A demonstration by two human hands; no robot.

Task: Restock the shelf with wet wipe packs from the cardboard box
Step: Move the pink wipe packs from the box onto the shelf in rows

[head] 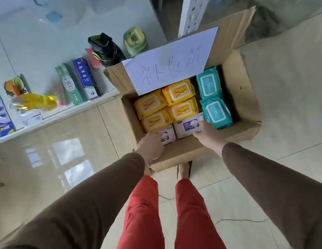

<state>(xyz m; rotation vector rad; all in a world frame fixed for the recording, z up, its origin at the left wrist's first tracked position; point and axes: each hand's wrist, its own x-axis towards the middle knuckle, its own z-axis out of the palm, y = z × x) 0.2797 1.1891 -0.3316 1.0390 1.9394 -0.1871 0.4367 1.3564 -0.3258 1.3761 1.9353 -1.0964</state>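
Note:
An open cardboard box [243,97] stands on the floor in front of me. It holds several yellow wipe packs [178,90], two teal packs [208,85] on the right and two white baby-wipe packs along the near side. My left hand [151,146] reaches over the near wall and grips the left white pack [168,134]. My right hand [208,133] grips the right white pack [188,125] at its right end. The shelf [54,115] runs along the left.
A white paper sheet [171,58] with handwriting lies on the box's far flap. On the shelf stand toothpaste boxes [84,79], a yellow bag [36,101], a black shoe [106,49] and a green canister [135,40]. My red-trousered legs stand on glossy tiles.

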